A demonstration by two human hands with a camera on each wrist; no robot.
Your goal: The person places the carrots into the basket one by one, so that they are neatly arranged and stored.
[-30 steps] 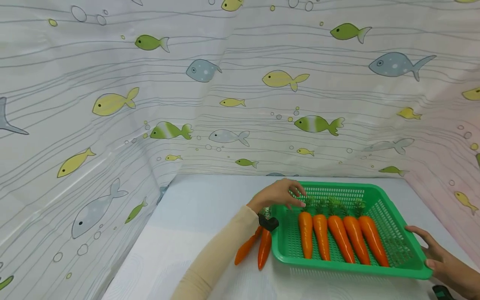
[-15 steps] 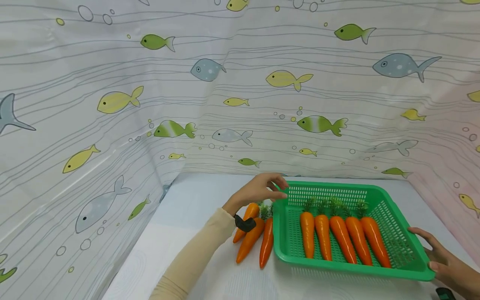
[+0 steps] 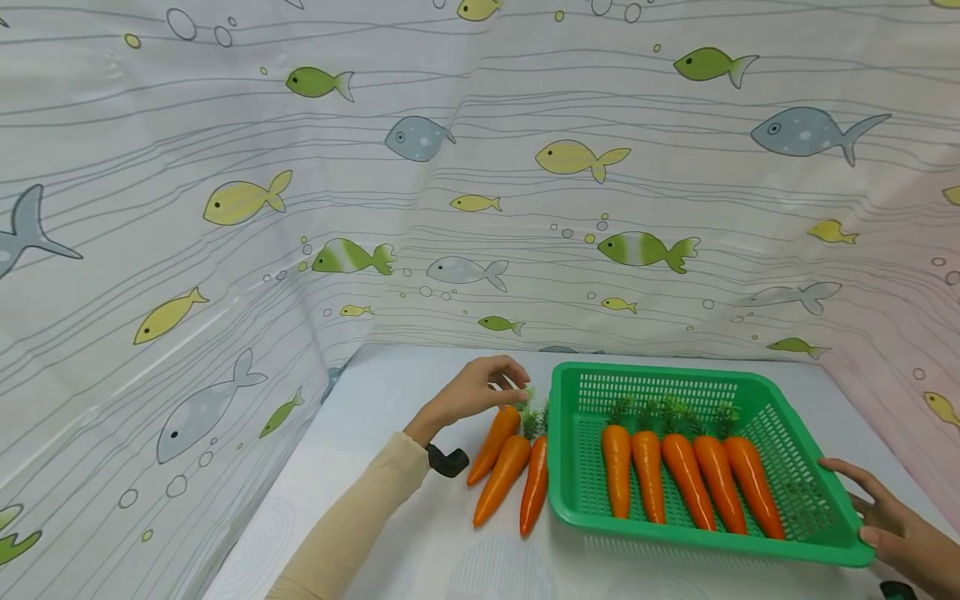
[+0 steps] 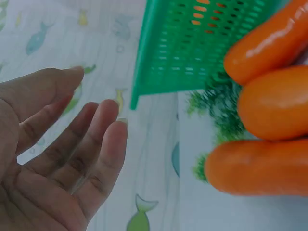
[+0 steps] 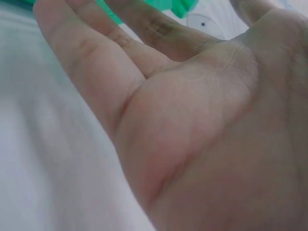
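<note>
Your left grip [image 3: 474, 390] has thumb and fingers apart, just beside the leafy ends of three loose carrots [image 3: 501, 482] on the worktop [image 3: 420, 550], left of the green perforated basket [image 3: 557, 450]. Your right grip [image 3: 911, 533] touches its right rim, fingers extended. Five carrots [image 3: 688, 482] lie inside, side by side. All glossy orange, tapered toward you, feathery green tops pointing away.

Three carrots [image 3: 501, 482] lie left of the basket [image 3: 588, 467].
</note>
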